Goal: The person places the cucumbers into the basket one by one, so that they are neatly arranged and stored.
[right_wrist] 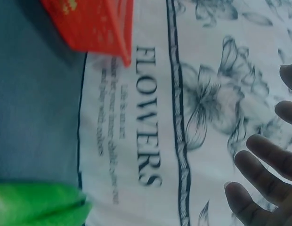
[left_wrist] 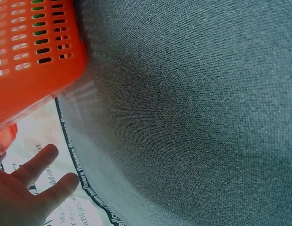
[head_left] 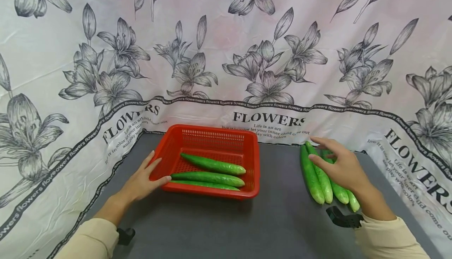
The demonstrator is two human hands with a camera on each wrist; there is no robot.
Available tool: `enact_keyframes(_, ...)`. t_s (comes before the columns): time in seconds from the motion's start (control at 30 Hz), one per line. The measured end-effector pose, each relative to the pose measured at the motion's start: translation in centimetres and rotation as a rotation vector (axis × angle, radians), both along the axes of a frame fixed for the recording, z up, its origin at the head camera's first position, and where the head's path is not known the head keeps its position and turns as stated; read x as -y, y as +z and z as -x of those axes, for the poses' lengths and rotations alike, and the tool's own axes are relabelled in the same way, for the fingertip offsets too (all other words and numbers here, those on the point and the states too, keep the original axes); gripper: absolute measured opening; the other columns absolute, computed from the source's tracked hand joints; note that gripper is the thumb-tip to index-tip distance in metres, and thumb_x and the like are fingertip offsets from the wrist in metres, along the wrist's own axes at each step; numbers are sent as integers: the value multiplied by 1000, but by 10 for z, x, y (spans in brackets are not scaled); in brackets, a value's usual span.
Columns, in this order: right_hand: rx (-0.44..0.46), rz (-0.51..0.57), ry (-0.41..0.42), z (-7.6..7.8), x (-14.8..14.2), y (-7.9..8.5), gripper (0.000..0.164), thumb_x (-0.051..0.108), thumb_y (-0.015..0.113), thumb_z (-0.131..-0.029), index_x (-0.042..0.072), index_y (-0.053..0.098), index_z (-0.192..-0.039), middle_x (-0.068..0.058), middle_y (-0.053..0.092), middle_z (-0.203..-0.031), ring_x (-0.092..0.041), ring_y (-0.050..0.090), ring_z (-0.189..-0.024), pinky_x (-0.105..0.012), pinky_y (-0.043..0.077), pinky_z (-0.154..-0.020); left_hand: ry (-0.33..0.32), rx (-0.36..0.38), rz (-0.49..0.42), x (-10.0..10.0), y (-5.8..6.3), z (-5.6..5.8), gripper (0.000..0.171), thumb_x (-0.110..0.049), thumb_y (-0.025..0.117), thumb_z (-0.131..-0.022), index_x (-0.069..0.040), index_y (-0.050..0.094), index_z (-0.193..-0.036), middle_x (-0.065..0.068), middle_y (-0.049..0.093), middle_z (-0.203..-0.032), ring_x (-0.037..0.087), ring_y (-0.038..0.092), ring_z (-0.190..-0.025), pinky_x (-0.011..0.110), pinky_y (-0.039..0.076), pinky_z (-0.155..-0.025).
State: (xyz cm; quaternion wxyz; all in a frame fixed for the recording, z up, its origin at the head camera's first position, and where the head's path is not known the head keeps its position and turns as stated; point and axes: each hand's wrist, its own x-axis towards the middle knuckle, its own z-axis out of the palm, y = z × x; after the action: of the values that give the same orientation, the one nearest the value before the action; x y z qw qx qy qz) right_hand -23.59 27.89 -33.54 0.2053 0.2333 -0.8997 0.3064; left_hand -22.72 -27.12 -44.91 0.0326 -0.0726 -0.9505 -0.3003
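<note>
Head view bright, evenly lit; right wrist view dimmer, cucumbers [right_wrist: 37, 203] blurred.

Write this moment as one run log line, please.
left grip: at left end of red plastic basket | right grip: holding nothing, above cucumbers on gray tabletop | basket: three cucumbers inside

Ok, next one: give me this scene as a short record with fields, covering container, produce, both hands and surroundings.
Container: red basket, slotted walls
Basket contents: three visible cucumbers
Loose produce: four visible green cucumbers on the table, right of the basket
Left hand: at the basket's left side, fingers spread; contact unclear
Right hand: over the loose produce, fingers apart, holding nothing
Surface: dark grey table
Backdrop: floral cloth lettered "FLOWERS"
</note>
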Motion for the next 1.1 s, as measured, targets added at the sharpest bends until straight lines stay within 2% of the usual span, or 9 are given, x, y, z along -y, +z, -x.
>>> enact_keyframes(0.1,27,-1,-47,-1,-12,-5,48,17,67,-92,9,54,-138,-12,55,-129,-17,52,-104,-34,48,-77,0,9,0,-1,1,-1,88,-61,60,-85,-8,34,-150,10,9,-159,41,35,-126,62,39,-93)
enact_keyframes(0.2,55,6,-77,0,-22,-8,49,19,66,-93,9,53,-139,-14,55,-129,-9,52,-104,-33,47,-77,3,9,3,-1,1,-1,88,-61,61,-84,-8,34,-150,11,9,-159,41,35,-126,62,39,-93)
enact_keyframes(0.3,79,39,-93,1,-31,-11,49,20,66,-93,9,53,-139,-17,54,-130,1,49,-102,-23,46,-77,1,-5,12,-1,0,0,87,-61,60,-85,-8,35,-149,11,10,-159,42,34,-127,62,38,-94)
enact_keyframes(0.33,89,50,-101,2,-34,-11,49,21,66,-93,9,53,-139,-17,54,-130,1,49,-102,-20,45,-76,0,-11,14,-1,0,0,87,-61,60,-85,-7,36,-149,11,10,-159,42,34,-128,62,37,-94)
enact_keyframes(0.43,124,79,-117,5,-43,-14,50,21,65,-94,7,51,-140,-21,52,-133,-19,56,-107,-14,43,-75,-2,-24,23,-1,-1,1,86,-61,60,-86,-7,37,-149,11,10,-159,42,34,-129,62,35,-95)
enact_keyframes(0.53,177,95,-133,9,-54,-18,53,24,63,-96,4,46,-142,-27,48,-134,-44,54,-107,-34,51,-78,2,-23,25,-1,-1,1,85,-61,59,-86,-8,37,-149,10,10,-159,42,35,-128,62,35,-95)
enact_keyframes(0.67,247,112,-180,15,-70,-30,57,28,60,-97,2,42,-144,-33,46,-133,-52,49,-109,-62,46,-75,5,-17,27,-1,-1,1,86,-62,59,-86,-8,37,-149,10,10,-159,42,35,-128,62,35,-94)
enact_keyframes(0.9,328,101,-236,20,-92,-51,63,34,57,-98,-3,37,-145,-35,42,-135,-54,45,-112,-65,42,-77,1,-14,19,-1,0,0,86,-61,59,-86,-8,36,-149,10,9,-159,42,34,-128,63,35,-94)
enact_keyframes(1.1,395,89,-264,25,-104,-63,67,37,56,-98,-3,34,-146,-39,38,-135,-58,42,-114,-65,43,-79,-7,-19,17,-1,0,-1,86,-60,60,-86,-7,36,-149,11,9,-159,43,33,-129,64,34,-95)
